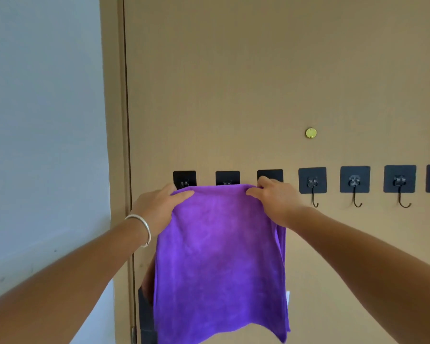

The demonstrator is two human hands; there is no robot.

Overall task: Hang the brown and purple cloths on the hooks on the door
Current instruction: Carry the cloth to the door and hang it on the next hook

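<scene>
Both hands hold the purple cloth (220, 256) by its top edge: left hand (157, 209) and right hand (274, 199) pinch the corners, just below the leftmost hooks (227, 178). Not yet visibly hooked. Brown cloth (148, 281) apparently peeks out behind, status unclear.

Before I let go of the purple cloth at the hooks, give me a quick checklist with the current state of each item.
1. Left hand grips the purple cloth's top left corner: ok.
2. Right hand grips the top right corner: ok.
3. Top edge raised to the row of hooks on the door: ok.
4. Cloth actually caught on a hook: cannot tell, the cloth and hands hide the three left hooks.
5. Free hook to the right available: ok.
6. Brown cloth already hung: cannot tell.
</scene>
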